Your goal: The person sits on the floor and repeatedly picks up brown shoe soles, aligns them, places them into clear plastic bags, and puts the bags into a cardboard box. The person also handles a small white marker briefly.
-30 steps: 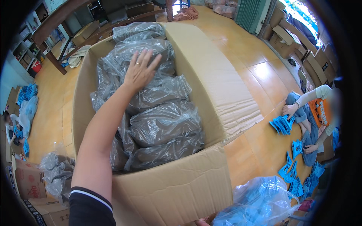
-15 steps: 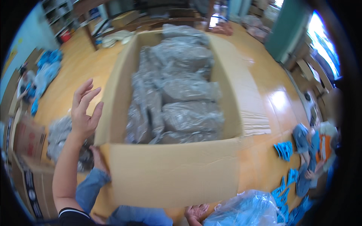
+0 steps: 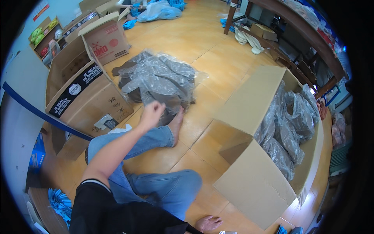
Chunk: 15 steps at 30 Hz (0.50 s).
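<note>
My left hand (image 3: 152,113) is closed, its fingers curled, at the near edge of a pile of grey-brown pieces in clear plastic bags (image 3: 157,76). Whether it grips any plastic is hidden. My right hand (image 3: 209,223) lies palm down on the floor with its fingers stretched out. To the right stands a large cardboard box (image 3: 255,179), its flaps folded outward. Inside it are several clear plastic bags of grey-brown content (image 3: 292,121).
Another cardboard box (image 3: 91,93) stands at the left, beside a smaller printed carton (image 3: 107,41). Blue bundles (image 3: 60,204) sit at lower left. A light-blue plastic bag (image 3: 159,11) lies at the back. A wooden bench (image 3: 300,19) stands at the far right.
The view has turned left, so the filled box now sits at the right. My left hand has gone from raised, with fingers apart, to closed by the bagged pile. My right hand stays low.
</note>
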Available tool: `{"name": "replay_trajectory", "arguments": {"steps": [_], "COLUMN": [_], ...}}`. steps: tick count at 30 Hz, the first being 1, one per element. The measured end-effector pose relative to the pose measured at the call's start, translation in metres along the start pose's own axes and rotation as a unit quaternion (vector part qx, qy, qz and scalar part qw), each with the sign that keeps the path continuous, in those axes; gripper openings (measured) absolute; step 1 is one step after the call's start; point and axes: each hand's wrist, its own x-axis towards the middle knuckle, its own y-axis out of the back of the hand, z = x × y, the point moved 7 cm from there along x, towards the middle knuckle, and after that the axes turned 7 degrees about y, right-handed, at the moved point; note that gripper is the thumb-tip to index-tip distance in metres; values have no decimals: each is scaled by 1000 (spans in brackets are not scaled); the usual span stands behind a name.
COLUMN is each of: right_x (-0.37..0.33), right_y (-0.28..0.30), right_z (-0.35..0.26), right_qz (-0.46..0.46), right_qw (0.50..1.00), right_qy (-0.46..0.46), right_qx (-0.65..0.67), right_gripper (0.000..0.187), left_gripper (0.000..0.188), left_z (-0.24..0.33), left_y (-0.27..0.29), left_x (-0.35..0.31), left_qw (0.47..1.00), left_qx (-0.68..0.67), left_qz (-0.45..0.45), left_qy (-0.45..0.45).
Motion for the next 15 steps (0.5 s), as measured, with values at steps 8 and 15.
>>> {"name": "replay_trajectory", "arguments": {"steps": [8, 15], "right_x": [29, 5], "right_y": [-12, -53], "right_z": [-82, -207], "right_qz": [-141, -148], "right_qw": [911, 971], "right_qy": [-99, 120], "right_qx": [-374, -143], "right_gripper": [54, 39], "left_gripper": [38, 41], "left_z": [-50, 70], "left_y": [26, 79], "left_x": [124, 73], "left_qw": [927, 972], "left_qx": [-274, -133], "left_qz": [61, 21], "left_qy": [248, -191]}}
